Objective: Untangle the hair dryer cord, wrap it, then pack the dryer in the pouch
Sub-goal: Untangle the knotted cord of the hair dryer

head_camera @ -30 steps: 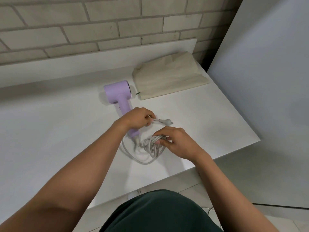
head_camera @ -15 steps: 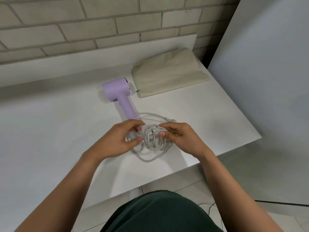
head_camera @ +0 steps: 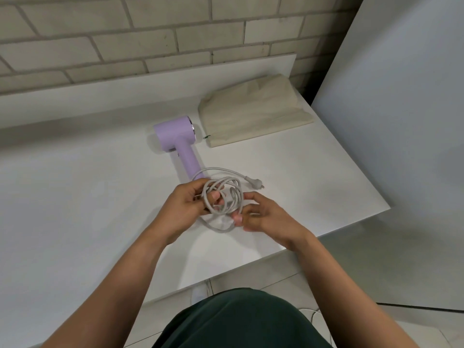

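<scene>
Since the left hand (head_camera: 188, 204) released the plug (head_camera: 253, 183), both hands grip the tangled cord (head_camera: 227, 194); the right hand (head_camera: 268, 218), blurred, apparently pinches one loop. Untangling remains incomplete.

A white table (head_camera: 75, 197) spread beneath the left hand (head_camera: 187, 207) and the right hand (head_camera: 266, 217). Beyond both hands a low white ledge (head_camera: 125, 96) stood along the table's back, and behind it rose a wall of pale beige bricks (head_camera: 150, 33). Right of the right hand stood a plain grey-white panel (head_camera: 401, 121). Below the table's near edge lay pale floor tiles (head_camera: 251, 277).
</scene>
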Motion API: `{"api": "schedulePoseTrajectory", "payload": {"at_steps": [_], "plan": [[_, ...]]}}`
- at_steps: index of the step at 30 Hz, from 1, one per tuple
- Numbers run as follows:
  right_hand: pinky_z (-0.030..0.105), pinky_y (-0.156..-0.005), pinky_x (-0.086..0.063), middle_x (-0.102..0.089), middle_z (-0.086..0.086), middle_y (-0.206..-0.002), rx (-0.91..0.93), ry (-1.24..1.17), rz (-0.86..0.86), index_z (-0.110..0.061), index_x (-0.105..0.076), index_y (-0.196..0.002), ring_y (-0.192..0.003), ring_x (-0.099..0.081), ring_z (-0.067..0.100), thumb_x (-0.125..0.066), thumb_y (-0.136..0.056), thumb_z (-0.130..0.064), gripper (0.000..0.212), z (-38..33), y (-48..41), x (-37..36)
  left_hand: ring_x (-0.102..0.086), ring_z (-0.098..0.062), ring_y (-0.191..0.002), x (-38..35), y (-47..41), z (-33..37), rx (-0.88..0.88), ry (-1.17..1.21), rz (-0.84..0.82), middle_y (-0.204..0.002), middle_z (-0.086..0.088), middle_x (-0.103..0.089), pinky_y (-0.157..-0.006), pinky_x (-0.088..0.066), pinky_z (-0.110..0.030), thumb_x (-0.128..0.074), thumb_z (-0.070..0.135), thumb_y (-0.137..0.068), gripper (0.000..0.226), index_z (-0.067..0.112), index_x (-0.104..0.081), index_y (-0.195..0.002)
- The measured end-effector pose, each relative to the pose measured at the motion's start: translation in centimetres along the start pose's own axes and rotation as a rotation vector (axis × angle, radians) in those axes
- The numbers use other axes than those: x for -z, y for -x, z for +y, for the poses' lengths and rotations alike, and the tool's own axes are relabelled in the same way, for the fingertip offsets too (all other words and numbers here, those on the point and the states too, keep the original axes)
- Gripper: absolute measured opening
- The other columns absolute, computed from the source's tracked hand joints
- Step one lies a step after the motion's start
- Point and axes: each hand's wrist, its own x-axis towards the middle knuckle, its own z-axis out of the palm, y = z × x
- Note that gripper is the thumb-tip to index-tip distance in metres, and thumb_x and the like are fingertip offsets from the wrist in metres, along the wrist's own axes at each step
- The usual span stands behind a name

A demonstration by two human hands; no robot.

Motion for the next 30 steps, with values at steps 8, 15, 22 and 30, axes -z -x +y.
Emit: {"api": "schedulePoseTrajectory", "payload": {"at_steps": [8, 15, 22, 30], "plan": [[0.046, -0.089, -0.055, -0.063, 0.01, -0.081, 0.055, -0.213, 0.113, -0.014, -0.062, -0.113, -0.082, -0.072, 0.031, -0.069, -0.095, 0.0, 0.024, -0.3, -0.2, 0.3, -0.072, -0.018, -0.095, 1.4, -0.1, 0.5, 0.022, -0.029, -0.014, -0.107, -0.008, -0.077, -0.083, -0.061, -0.037, -0.066, 0.015, -0.098, 0.019, 0.019, -0.074, -0.115], [0.023, -0.058, -0.039, -0.05, -0.003, -0.072, 0.207, -0.129, 0.297, -0.019, -0.079, -0.102, -0.065, -0.044, 0.01, -0.069, -0.099, -0.015, 0.011, -3.0, 0.5, 1.3, -0.072, -0.021, -0.103, 3.9, -1.0, 1.0, 0.148, -0.032, -0.142, -0.113, -0.009, -0.077, -0.085, -0.06, -0.03, -0.069, 0.002, -0.094, 0.034, 0.014, -0.068, -0.126], [0.014, -0.07, -0.044, -0.072, -0.004, -0.085, 0.438, 0.374, 0.543, -0.023, -0.082, -0.093, -0.076, -0.062, 0.009, -0.077, -0.093, -0.025, 0.004, -5.0, 0.2, 0.4, -0.068, -0.023, -0.11, 5.0, -1.9, 0.6, 0.211, 0.342, -0.26, -0.124, -0.019, -0.071, -0.089, -0.057, -0.025, -0.064, -0.005, -0.079, 0.054, 0.005, -0.066, -0.131], [0.018, -0.064, -0.044, -0.066, -0.006, -0.079, 0.683, 0.657, 0.733, -0.021, -0.08, -0.094, -0.07, -0.059, 0.012, -0.077, -0.094, -0.024, 0.004, -5.5, -0.3, -0.7, -0.068, -0.024, -0.109, 4.3, -2.6, 1.8, 0.302, 0.405, -0.303, -0.122, -0.019, -0.072, -0.094, -0.054, -0.03, -0.057, 0.012, -0.097, 0.036, 0.001, -0.068, -0.13]]}}
